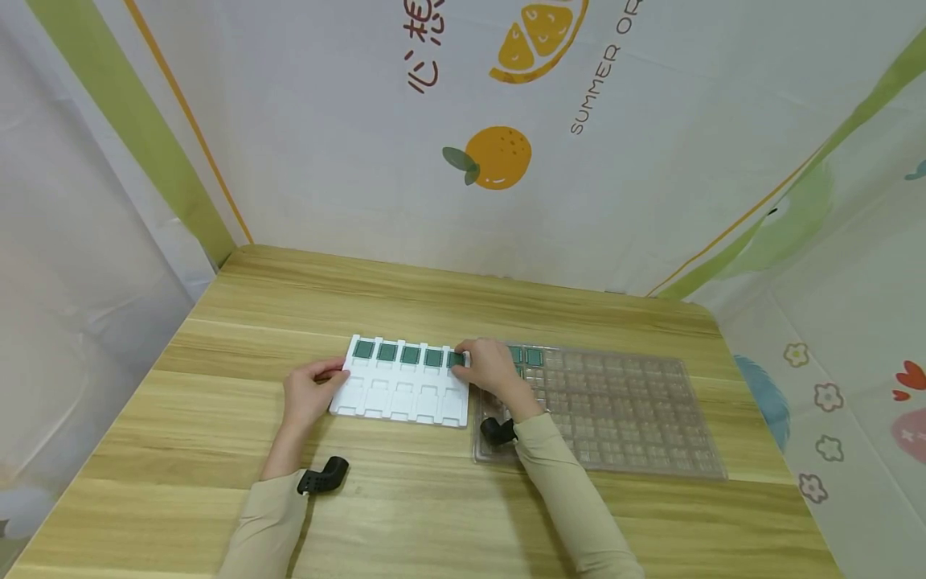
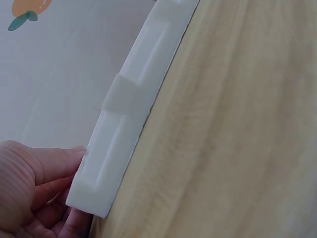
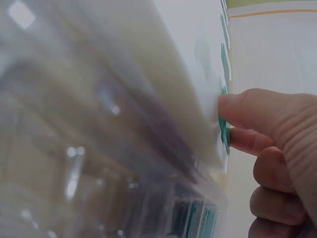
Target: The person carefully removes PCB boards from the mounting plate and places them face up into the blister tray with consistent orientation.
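A white moulded tray [image 1: 405,398] lies on the wooden table, with a row of dark green square chips [image 1: 410,354] along its far edge. My right hand [image 1: 466,359] pinches the rightmost green chip [image 1: 456,359] at the tray's far right corner. In the right wrist view, thumb and forefinger [image 3: 247,106] close on that chip [image 3: 224,134]. My left hand [image 1: 334,375] holds the tray's left edge. The left wrist view shows the fingers [image 2: 59,161] gripping the near corner of the white tray [image 2: 124,99].
A clear plastic blister tray [image 1: 622,410] with several small pockets lies just right of the white tray, with a few green chips [image 1: 533,355] at its far left corner. Black wrist mounts [image 1: 323,474] sit on both sleeves. Printed curtains enclose the table [image 1: 217,450].
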`<control>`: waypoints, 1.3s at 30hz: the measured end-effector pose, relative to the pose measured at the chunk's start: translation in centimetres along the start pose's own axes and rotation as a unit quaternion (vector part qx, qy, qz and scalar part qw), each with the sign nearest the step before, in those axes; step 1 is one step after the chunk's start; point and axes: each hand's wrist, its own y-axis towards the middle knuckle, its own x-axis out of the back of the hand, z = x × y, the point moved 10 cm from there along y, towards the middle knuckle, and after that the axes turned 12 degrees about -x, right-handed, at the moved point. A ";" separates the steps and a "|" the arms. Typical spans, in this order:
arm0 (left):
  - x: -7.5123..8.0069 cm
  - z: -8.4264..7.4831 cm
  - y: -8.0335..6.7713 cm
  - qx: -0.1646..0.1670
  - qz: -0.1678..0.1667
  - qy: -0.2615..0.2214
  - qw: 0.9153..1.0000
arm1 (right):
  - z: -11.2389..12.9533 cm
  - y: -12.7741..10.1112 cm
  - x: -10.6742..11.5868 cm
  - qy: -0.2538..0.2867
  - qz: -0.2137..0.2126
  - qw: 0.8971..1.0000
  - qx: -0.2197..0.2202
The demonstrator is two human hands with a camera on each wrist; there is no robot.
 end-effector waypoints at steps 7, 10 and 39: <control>0.0 -0.1 0.0 -0.006 -0.004 0.000 1.000 | -0.3 -0.1 0.2 0.004 0.004 1.000 -0.009; 0.0 -0.1 0.0 -0.004 -0.004 0.001 1.000 | -0.5 -0.3 0.5 0.006 0.003 1.000 -0.009; 0.0 -0.1 0.0 0.001 -0.003 -0.001 1.000 | -5.2 -3.2 2.8 0.043 -0.022 0.998 -0.044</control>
